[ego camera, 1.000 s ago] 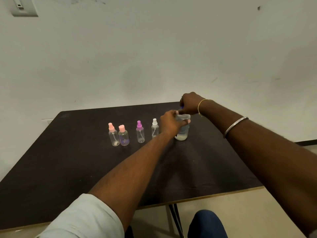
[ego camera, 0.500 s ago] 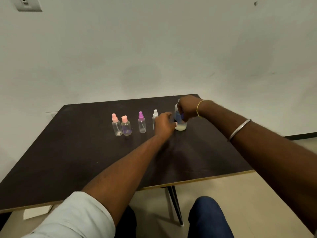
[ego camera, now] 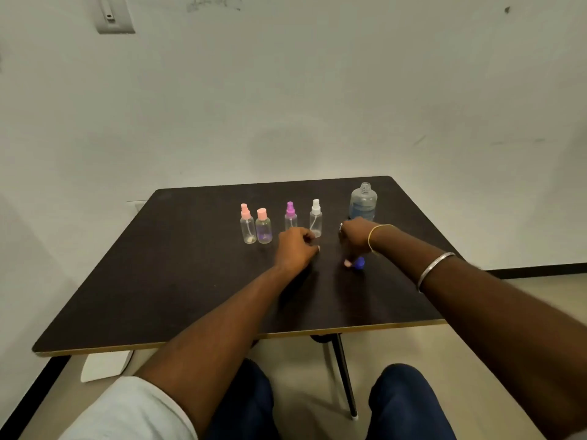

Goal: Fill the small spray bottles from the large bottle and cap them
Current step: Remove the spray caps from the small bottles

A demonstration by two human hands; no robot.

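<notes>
Right now my right hand [ego camera: 355,238] reaches down to the dark table [ego camera: 190,281], its fingertips pinching the blue cap [ego camera: 360,262], which sits at the tabletop just near of my wrist. My left hand [ego camera: 295,249] hovers low just to the left of it, knuckles up and fingers curled under; I see nothing held in it, though it is a little blurred. The large bottle [ego camera: 363,201] stands upright and uncapped at the far right of the table, just beyond my right hand, with bluish liquid in its lower part. To its left the small bottles stand upright in a row: the white-topped spray bottle [ego camera: 315,219] just beyond my left hand, then the purple-topped spray bottle [ego camera: 290,217], partly hidden behind my knuckles, then a gap, then the pink flat-capped bottle [ego camera: 263,228] and the pink-topped spray bottle [ego camera: 247,225] side by side, nearly touching. All four have their tops on. A thin gold bangle [ego camera: 379,231] circles my right wrist and a silver bangle [ego camera: 435,268] sits further up the forearm. A white sleeve [ego camera: 133,408] covers my left upper arm, and a wall switch [ego camera: 111,14] shows at the far left.
</notes>
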